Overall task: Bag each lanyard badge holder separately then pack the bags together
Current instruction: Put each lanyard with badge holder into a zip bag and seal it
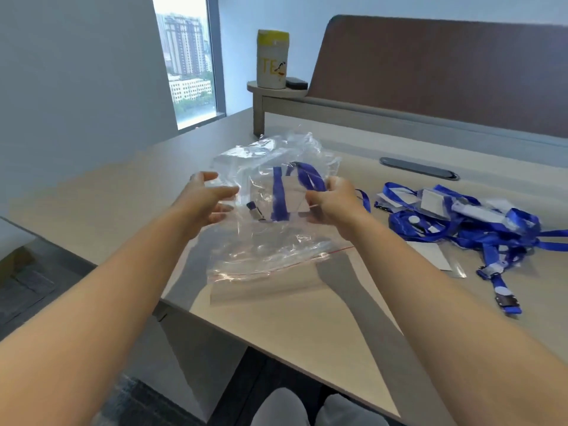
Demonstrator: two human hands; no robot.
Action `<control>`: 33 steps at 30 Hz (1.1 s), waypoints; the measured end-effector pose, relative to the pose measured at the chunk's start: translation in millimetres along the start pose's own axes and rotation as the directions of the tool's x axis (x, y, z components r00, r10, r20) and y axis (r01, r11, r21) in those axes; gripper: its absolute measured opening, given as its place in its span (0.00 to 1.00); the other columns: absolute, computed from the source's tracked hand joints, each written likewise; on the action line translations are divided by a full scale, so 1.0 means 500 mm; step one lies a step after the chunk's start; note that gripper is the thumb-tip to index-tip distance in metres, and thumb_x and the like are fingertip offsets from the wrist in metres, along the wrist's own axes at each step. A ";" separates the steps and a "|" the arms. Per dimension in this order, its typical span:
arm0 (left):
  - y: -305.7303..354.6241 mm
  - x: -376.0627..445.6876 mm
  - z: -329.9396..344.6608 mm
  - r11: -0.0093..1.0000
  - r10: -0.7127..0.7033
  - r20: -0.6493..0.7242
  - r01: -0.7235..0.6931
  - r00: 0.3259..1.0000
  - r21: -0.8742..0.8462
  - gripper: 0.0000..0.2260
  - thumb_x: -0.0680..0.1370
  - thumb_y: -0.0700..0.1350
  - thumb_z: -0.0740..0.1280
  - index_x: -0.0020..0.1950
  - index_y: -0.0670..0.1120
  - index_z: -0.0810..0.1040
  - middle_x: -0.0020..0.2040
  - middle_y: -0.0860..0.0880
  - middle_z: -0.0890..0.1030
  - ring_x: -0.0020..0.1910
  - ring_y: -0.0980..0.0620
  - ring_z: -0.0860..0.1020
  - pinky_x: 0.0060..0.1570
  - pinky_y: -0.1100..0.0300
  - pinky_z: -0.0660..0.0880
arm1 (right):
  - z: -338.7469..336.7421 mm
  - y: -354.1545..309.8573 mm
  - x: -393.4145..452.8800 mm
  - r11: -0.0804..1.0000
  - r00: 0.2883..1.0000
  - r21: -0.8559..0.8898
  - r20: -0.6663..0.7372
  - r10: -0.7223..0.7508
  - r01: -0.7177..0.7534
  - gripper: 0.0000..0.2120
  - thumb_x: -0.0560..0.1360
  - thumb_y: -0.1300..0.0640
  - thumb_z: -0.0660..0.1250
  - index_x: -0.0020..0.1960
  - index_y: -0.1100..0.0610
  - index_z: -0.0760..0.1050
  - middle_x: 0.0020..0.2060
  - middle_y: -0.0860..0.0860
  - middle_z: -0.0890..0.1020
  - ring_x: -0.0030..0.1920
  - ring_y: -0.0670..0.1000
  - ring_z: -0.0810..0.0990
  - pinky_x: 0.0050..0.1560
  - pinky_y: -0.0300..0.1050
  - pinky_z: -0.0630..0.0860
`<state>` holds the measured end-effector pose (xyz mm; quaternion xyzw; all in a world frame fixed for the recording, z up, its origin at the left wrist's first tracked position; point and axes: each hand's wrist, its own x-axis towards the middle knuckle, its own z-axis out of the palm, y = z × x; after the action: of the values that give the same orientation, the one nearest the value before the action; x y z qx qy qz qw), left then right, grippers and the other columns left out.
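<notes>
Left hand (209, 199): fingers curled on edge of crumpled clear plastic zip bag (270, 229), held above beige desk (292, 318). Right hand (333, 199): pinching blue lanyard with white badge holder (292, 195), apparently inside bag. Far right: heap of blue lanyards (467, 219) on desk.

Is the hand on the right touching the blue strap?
Touching. In the head view the right hand pinches the blue lanyard with its white badge holder, its fingers curled against them amid the clear plastic bag.
</notes>
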<state>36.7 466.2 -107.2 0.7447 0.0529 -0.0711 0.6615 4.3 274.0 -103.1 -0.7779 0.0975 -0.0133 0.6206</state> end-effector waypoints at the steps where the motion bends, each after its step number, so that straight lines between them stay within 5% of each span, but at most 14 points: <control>1: 0.012 -0.003 0.021 0.999 0.035 0.013 -0.035 0.999 0.005 0.24 0.76 0.40 0.66 0.70 0.46 0.61 0.55 0.41 0.73 0.40 0.48 0.76 0.39 0.60 0.73 | -0.028 0.000 -0.006 0.999 0.997 0.007 -0.070 -0.031 0.031 0.04 0.76 0.66 0.61 0.45 0.59 0.67 0.38 0.53 0.75 0.34 0.49 0.77 0.28 0.35 0.78; 5: 0.042 -0.029 0.143 0.992 0.087 0.169 -0.101 0.982 0.076 0.22 0.76 0.39 0.65 0.69 0.42 0.64 0.55 0.41 0.73 0.47 0.46 0.75 0.45 0.57 0.73 | -0.170 0.020 -0.042 0.991 0.916 -0.085 -0.381 -0.125 0.100 0.06 0.74 0.65 0.62 0.43 0.55 0.67 0.44 0.57 0.76 0.49 0.61 0.79 0.50 0.57 0.79; 7: 0.044 -0.045 0.216 0.976 0.110 0.271 -0.155 0.956 0.152 0.17 0.76 0.36 0.64 0.65 0.39 0.69 0.49 0.42 0.75 0.43 0.49 0.74 0.42 0.60 0.72 | -0.245 0.037 -0.070 0.989 0.859 -0.117 -0.495 -0.134 0.087 0.08 0.74 0.66 0.61 0.42 0.55 0.66 0.43 0.55 0.74 0.46 0.59 0.78 0.43 0.48 0.81; 10: 0.032 -0.062 0.330 0.894 0.130 0.432 -0.294 0.892 0.338 0.14 0.75 0.35 0.65 0.60 0.37 0.72 0.51 0.42 0.76 0.47 0.49 0.73 0.49 0.59 0.68 | -0.354 0.073 -0.111 0.988 0.781 -0.146 -0.612 -0.125 0.044 0.07 0.75 0.66 0.59 0.47 0.56 0.65 0.44 0.55 0.73 0.40 0.53 0.74 0.30 0.40 0.73; 16: -0.010 -0.069 0.502 0.365 0.072 0.635 -0.613 0.769 0.701 0.23 0.73 0.47 0.69 0.65 0.43 0.70 0.63 0.45 0.75 0.62 0.45 0.73 0.59 0.56 0.69 | -0.505 0.148 -0.175 0.997 0.704 -0.055 -0.710 -0.004 -0.050 0.08 0.74 0.65 0.59 0.51 0.55 0.65 0.37 0.50 0.71 0.40 0.52 0.73 0.43 0.52 0.78; 21: -0.012 -0.073 0.570 0.075 0.046 0.619 -0.620 0.784 0.781 0.29 0.69 0.53 0.71 0.65 0.44 0.66 0.58 0.44 0.75 0.54 0.45 0.73 0.56 0.52 0.72 | -0.580 0.189 -0.217 0.997 0.661 -0.032 -0.750 0.022 -0.070 0.11 0.73 0.66 0.60 0.38 0.52 0.65 0.38 0.56 0.72 0.39 0.56 0.74 0.49 0.60 0.77; 25: 0.005 -0.084 0.597 -0.014 -0.036 0.575 -0.576 0.817 0.818 0.32 0.66 0.59 0.72 0.63 0.43 0.67 0.49 0.46 0.73 0.49 0.47 0.71 0.56 0.55 0.71 | -0.618 0.216 -0.248 0.999 0.620 0.022 -0.783 0.041 -0.039 0.14 0.73 0.67 0.59 0.35 0.51 0.63 0.33 0.52 0.70 0.31 0.50 0.71 0.41 0.52 0.77; 29: 0.028 -0.115 0.610 -0.129 0.020 0.598 -0.591 0.801 0.796 0.23 0.72 0.56 0.68 0.58 0.41 0.73 0.50 0.45 0.75 0.49 0.47 0.71 0.54 0.57 0.68 | -0.648 0.229 -0.276 0.998 0.571 0.066 -0.819 0.062 -0.013 0.12 0.73 0.67 0.59 0.37 0.52 0.65 0.34 0.51 0.71 0.34 0.51 0.72 0.47 0.56 0.77; 33: 0.069 -0.138 0.631 0.072 0.163 0.609 -0.625 0.776 0.777 0.13 0.77 0.43 0.63 0.56 0.35 0.75 0.48 0.42 0.77 0.46 0.45 0.73 0.48 0.56 0.69 | -0.680 0.236 -0.305 0.997 0.499 0.070 -0.864 0.069 -0.016 0.06 0.73 0.66 0.60 0.41 0.56 0.66 0.35 0.51 0.70 0.34 0.51 0.71 0.47 0.55 0.77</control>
<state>-36.6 150.1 -97.5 0.9401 -0.3369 -0.0376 0.0352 -209.6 -52.6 -124.3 -0.6478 0.4135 -0.3877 0.5090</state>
